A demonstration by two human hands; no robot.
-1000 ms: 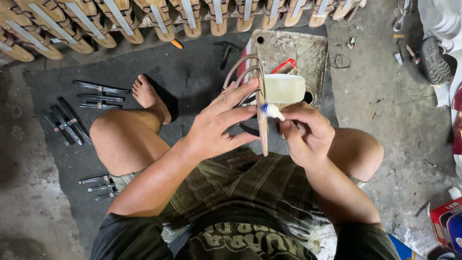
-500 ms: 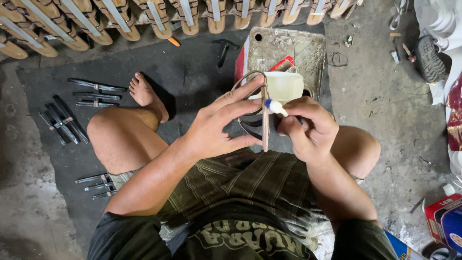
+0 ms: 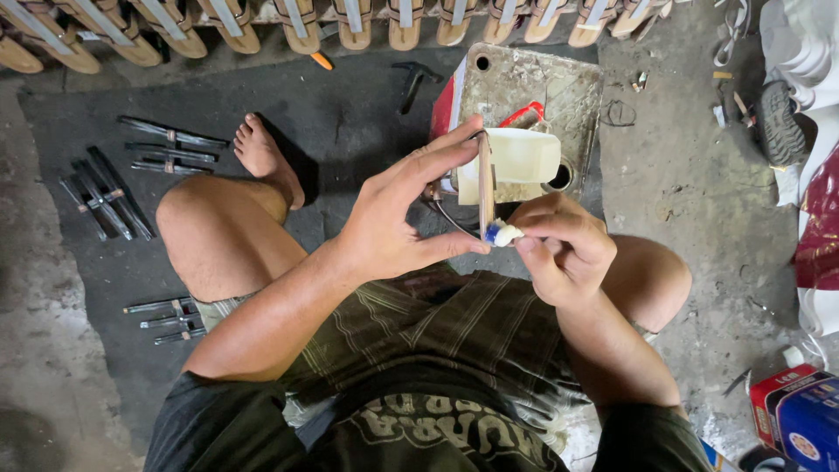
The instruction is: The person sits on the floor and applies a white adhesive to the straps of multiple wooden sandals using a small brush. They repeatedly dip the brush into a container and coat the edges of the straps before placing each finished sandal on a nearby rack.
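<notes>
the left hand (image 3: 393, 223) pinches a wooden sole (image 3: 485, 179) edge-on between thumb and fingers at centre frame. the right hand (image 3: 564, 249), fingers closed on a white-tipped brush (image 3: 502, 233), touches its lower end. finished soles (image 3: 350, 22) line up at 12 o'clock; black straps (image 3: 105, 197) lie unused at 9 o'clock.

Light: we see soft, even daylight, moderately bright, with no glare.
Shadows: a dim one spreads on the floor (image 3: 367, 140) beyond the fingers (image 3: 454, 144), beside the bare foot (image 3: 262, 157).
Sharpness: crisp around the fingers; no motion blur.
Edges: wide-angle bending towards the corners; we find the lower corners darker.
</notes>
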